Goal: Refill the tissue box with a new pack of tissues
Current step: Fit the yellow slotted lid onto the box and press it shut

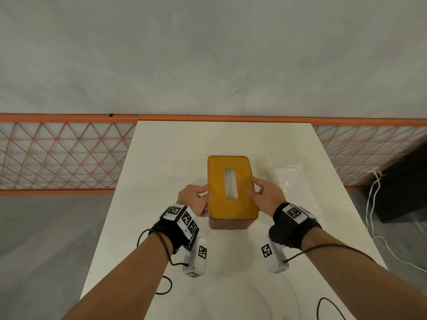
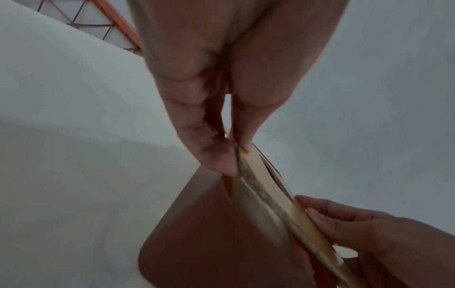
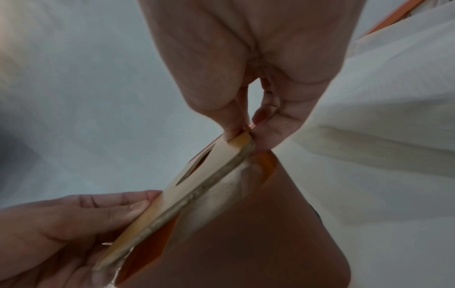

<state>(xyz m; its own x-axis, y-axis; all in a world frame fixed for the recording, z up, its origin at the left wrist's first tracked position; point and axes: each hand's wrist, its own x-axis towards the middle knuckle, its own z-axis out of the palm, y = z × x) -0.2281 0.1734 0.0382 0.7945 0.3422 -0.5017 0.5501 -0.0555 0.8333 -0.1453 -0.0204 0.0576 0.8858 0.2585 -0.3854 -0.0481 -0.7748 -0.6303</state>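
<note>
Both hands, left [image 1: 196, 199] and right [image 1: 265, 195], pinching lid [image 1: 231, 185] edges over tissue box [image 1: 228, 221] mid-counter [image 1: 161, 158]; uneven lowering could jam lid crooked, crushing tissues [image 1: 231, 183].

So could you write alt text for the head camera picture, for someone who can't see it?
Seen from above, a person's left hand and right hand pinch the long edges of a yellow wooden lid on a brown tissue box, white tissues showing through its oval slot. The box stands on a white table, clear plastic wrapping lying to its right.
</note>
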